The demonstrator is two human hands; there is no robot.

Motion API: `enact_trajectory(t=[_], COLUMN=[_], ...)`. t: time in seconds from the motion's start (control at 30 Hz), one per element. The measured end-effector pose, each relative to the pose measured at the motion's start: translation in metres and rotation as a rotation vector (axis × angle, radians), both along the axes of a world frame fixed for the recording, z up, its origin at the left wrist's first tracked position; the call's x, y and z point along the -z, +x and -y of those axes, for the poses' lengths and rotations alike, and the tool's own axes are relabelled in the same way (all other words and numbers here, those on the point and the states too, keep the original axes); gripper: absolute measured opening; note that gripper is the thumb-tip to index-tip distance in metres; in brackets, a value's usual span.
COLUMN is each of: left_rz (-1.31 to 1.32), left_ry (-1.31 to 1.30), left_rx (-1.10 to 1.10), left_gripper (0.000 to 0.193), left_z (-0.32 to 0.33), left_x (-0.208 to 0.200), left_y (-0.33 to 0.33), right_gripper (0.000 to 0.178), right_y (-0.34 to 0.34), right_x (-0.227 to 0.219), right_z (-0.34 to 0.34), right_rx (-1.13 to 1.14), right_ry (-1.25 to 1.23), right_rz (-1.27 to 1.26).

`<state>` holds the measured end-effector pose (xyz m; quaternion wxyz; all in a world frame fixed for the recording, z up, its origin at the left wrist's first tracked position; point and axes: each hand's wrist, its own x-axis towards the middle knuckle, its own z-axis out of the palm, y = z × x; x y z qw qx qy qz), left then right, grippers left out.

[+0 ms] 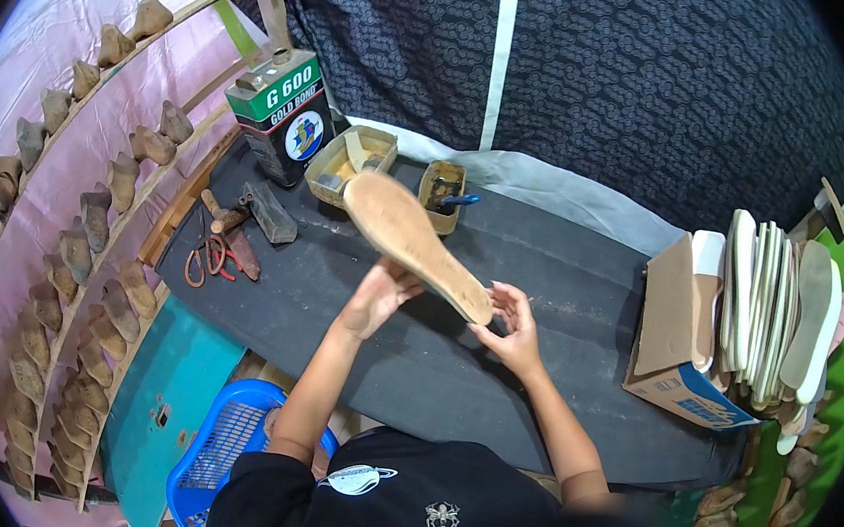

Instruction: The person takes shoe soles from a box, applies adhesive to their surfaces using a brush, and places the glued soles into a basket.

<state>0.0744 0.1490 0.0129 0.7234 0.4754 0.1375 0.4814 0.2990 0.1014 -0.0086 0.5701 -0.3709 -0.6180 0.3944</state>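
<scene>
A dark patterned curtain (658, 93) hung behind a black-topped bench (570, 297), with racks of carved wooden foot forms (95, 220) to the far left of the person's hands. Above the bench, between both hands, was a tan shoe sole (409, 237): the left hand (379, 298) supported its middle from the near side, some fingers hidden beneath, while the right hand (513, 330) pinched its narrow end between thumb and fingers. The wide end jutted beyond the left hand, unsupported, so a loosened pinch could probably let it tip. Past that end lay a shallow tray (326, 190) and a smaller container (442, 227) holding a blue-handled tool (461, 200); a dip or forward swing might knock either, though the height between could not be judged. Left of the left hand, red-handled scissors (196, 266) and a hammer (223, 214) could catch a sweeping wrist. The bench's near edge ran under both forearms, with a blue basket (214, 466) below the left one. The most open room stretched from the right hand rightward to a cardboard box (663, 315) beside upright soles (765, 304).
</scene>
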Motion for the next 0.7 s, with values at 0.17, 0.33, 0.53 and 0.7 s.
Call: enact_trajectory(t=[0.17,0.33,0.53,0.7], left_rz=[0.244,-0.038,-0.716,-0.942], left_ry=[-0.381,-0.561,-0.429,-0.318], left_rx=[-0.234,-0.252,-0.075,0.012], left_gripper=[0.076,0.069,0.073,0.070], left_z=[-0.013,-0.035,-0.072,-0.091], left_x=[0.020,0.037,0.028,0.022], left_y=[-0.039,-0.066,-0.082,-0.072], right_gripper=[0.054,0.059,0.068,0.057], right_y=[0.018,0.036,0.049,0.022], right_x=[0.006,0.000,-0.028,-0.045], right_z=[-0.003,-0.011,-0.039,-0.096], right_rx=[0.086,-0.018,-0.195,0.093], right_ry=[0.021,-0.097,-0.077,-0.013], right_rz=[0.354,0.505,0.793,0.393])
